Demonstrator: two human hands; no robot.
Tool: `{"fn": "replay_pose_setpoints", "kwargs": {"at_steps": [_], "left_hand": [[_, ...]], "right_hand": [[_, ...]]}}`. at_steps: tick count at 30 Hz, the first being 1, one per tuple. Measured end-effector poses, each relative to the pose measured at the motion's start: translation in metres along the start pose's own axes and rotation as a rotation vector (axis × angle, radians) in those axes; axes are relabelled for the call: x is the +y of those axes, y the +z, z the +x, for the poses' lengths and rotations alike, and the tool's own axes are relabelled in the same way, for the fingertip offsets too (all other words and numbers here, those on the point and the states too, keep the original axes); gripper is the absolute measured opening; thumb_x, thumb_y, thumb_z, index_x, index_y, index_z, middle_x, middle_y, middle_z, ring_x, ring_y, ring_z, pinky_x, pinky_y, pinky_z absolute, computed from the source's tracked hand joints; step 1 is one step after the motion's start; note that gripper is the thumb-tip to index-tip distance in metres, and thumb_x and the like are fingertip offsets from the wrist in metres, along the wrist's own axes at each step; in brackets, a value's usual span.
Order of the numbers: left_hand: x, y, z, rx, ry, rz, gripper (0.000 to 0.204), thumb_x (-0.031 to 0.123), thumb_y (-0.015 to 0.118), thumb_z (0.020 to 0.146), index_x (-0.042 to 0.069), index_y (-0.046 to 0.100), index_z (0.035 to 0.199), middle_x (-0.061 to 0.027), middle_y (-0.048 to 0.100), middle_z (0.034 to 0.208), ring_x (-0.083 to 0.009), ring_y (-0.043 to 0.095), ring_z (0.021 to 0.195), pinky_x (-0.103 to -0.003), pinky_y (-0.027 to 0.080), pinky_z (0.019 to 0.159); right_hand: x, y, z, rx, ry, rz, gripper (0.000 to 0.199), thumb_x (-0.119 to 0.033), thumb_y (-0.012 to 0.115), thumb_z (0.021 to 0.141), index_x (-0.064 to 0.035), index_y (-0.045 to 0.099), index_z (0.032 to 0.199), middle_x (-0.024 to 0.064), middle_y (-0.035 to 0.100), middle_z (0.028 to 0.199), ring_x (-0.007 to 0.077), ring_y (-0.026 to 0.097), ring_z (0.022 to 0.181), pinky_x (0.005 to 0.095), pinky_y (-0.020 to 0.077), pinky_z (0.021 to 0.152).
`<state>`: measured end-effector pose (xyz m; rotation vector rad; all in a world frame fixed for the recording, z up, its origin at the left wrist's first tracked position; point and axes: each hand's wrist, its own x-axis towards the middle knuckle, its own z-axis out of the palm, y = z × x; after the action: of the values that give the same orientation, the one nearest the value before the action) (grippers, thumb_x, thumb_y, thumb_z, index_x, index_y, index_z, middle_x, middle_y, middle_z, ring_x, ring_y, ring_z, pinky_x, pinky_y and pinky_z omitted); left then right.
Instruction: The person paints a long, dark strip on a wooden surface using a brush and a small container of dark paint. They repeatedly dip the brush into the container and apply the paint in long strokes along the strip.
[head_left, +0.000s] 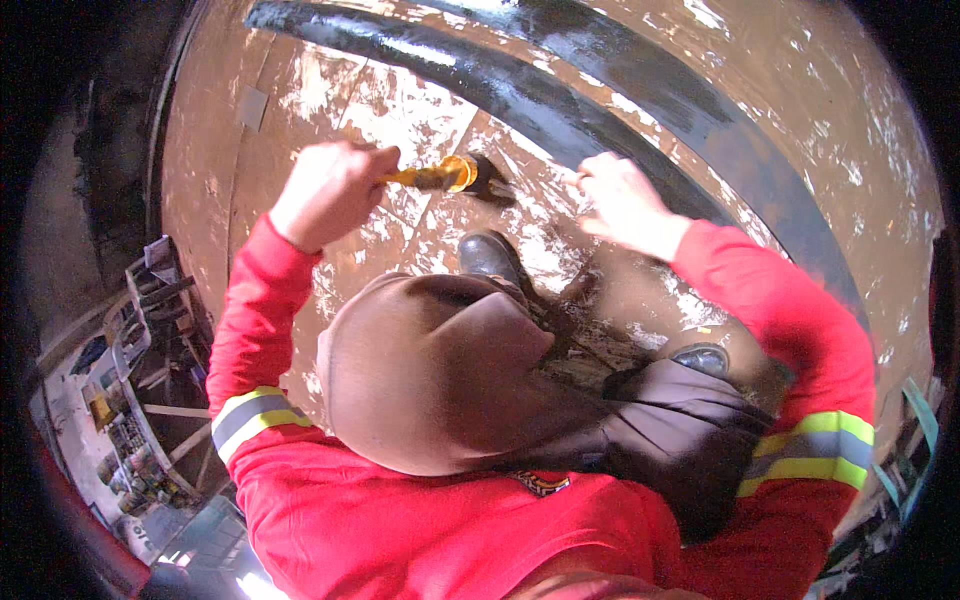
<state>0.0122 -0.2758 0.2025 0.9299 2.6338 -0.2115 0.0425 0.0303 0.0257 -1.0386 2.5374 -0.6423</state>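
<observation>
My left hand (335, 190) is closed on the yellow, dark-smeared handle of a small container. The container (463, 173) has a round yellow rim and a dark side, and hangs or stands over the white-streaked floor; I cannot tell which. To the right, my right hand (622, 205) is raised with its fingers bent and pinched together beside a long dark strip (520, 95). Glare and blur hide what is between those fingertips, if anything. A second, wider dark strip (690, 100) runs beyond it, with pale glossy patches.
Brown floor sheeting (215, 150) with white smears lies under everything. My boots (490, 255) are planted close to the near strip, with my bent knee (430, 370) between my arms. At the left stands a metal rack (160, 370) among cluttered items. Greenish bars (915, 440) are at the right edge.
</observation>
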Motion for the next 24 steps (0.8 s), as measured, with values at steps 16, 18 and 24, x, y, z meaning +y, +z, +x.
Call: {"fn": "replay_pose_setpoints", "kwargs": {"at_steps": [16,18,24], "left_hand": [[-0.006,0.146,0.036,0.103,0.077,0.130,0.006,0.012,0.060,0.073,0.008,0.063,0.070,-0.0097,0.061,0.060,-0.0228,0.065,0.058,-0.037,0.050,0.048],[-0.005,0.153,0.042,0.126,0.053,0.159,0.009,0.013,0.061,0.072,0.008,0.063,0.065,-0.0087,0.061,0.059,-0.0226,0.065,0.057,-0.036,0.050,0.048],[-0.012,0.182,0.050,0.143,0.060,0.094,0.006,0.014,0.061,0.072,0.009,0.063,0.070,-0.0094,0.062,0.060,-0.0240,0.065,0.057,-0.037,0.051,0.050]], "right_hand": [[-0.054,0.137,0.132,0.524,0.232,0.273,0.064,-0.021,0.083,0.054,-0.0111,0.060,0.113,0.0095,0.056,0.107,0.0300,0.048,0.106,0.0413,0.0368,0.093],[-0.056,0.137,0.134,0.545,0.222,0.255,0.060,-0.021,0.082,0.056,-0.0136,0.060,0.111,0.0074,0.056,0.105,0.0285,0.048,0.104,0.0417,0.0369,0.090],[-0.059,0.138,0.137,0.538,0.207,0.257,0.059,-0.021,0.080,0.057,-0.0141,0.059,0.111,0.0063,0.054,0.108,0.0276,0.045,0.108,0.0434,0.0351,0.092]]}}
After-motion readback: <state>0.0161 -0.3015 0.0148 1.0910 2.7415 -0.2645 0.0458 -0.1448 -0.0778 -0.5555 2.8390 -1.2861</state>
